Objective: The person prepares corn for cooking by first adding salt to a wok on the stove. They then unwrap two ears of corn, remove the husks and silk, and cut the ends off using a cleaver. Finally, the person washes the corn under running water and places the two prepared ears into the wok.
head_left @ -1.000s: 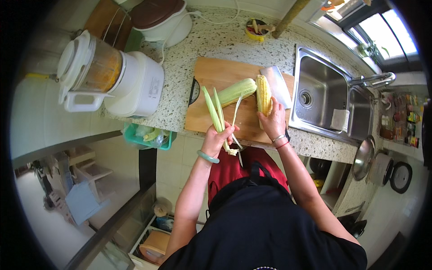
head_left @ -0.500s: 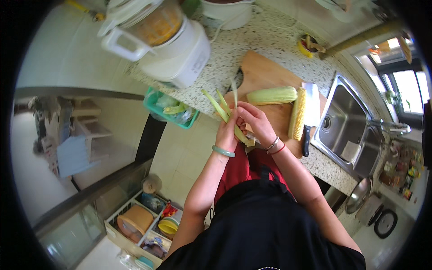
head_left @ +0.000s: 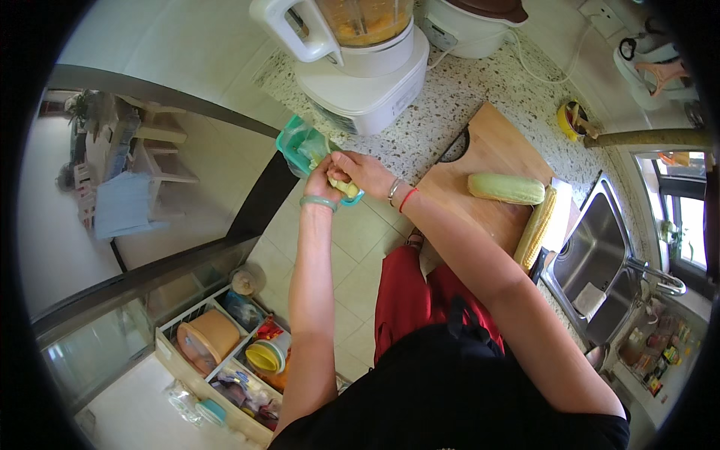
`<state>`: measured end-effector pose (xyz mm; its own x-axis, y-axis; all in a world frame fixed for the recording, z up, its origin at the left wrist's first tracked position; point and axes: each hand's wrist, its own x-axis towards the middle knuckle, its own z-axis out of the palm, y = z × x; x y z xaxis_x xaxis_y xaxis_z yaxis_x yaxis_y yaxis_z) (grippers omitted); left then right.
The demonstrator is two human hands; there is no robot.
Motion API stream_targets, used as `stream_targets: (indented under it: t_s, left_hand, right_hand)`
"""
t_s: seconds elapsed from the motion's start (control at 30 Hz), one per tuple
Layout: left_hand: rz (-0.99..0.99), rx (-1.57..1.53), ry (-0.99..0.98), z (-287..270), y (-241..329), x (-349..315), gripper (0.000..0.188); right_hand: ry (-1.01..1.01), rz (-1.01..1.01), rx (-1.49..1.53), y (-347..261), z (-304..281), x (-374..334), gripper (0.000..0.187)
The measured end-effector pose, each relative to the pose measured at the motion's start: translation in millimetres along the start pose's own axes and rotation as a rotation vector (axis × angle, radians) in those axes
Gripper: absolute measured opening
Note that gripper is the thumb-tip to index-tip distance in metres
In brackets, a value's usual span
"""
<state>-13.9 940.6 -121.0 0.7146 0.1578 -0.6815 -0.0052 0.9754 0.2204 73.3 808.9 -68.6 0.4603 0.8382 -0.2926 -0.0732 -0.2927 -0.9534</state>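
My left hand (head_left: 319, 187), a green bangle at its wrist, is closed round a bunch of pale corn husks (head_left: 343, 187). Against it presses my right hand (head_left: 363, 172), its fingers curled over the same husks and partly hiding them. Both hands are above the green bin (head_left: 289, 142) at the counter's edge, which has a plastic bag and some husk in it. On the wooden cutting board (head_left: 480, 217) lie an ear of corn still in its husk (head_left: 507, 188) and a peeled yellow corn cob (head_left: 535, 231). A cleaver (head_left: 558, 225) rests beside the cob, partly covered by it.
A white blender (head_left: 367, 82) stands on the speckled counter (head_left: 480, 82), with a white cooker (head_left: 466, 34) behind it. The steel sink (head_left: 592, 232) is at the right. Below left, an open drawer (head_left: 217, 315) holds several containers. A small yellow pot (head_left: 570, 120) sits near the wall.
Both hands have moved left with the husks, from in front of the cutting board to over the green bin. The view has shifted left too. The corn and cleaver stay on the board.
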Motion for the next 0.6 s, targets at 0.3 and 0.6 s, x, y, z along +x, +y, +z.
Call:
stream_targets:
  t_s: [0.3,0.6]
  left_hand:
    - [0.136,0.140,0.460,-42.9,1.2,47.1,0.023]
    - [0.324,0.286,0.662,-49.3,7.6,94.5,0.015]
  right_hand:
    - [-0.096,0.260,-0.558,19.2,5.1,1.2,0.069]
    - [-0.097,0.209,-0.934,23.0,21.6,0.4,0.038]
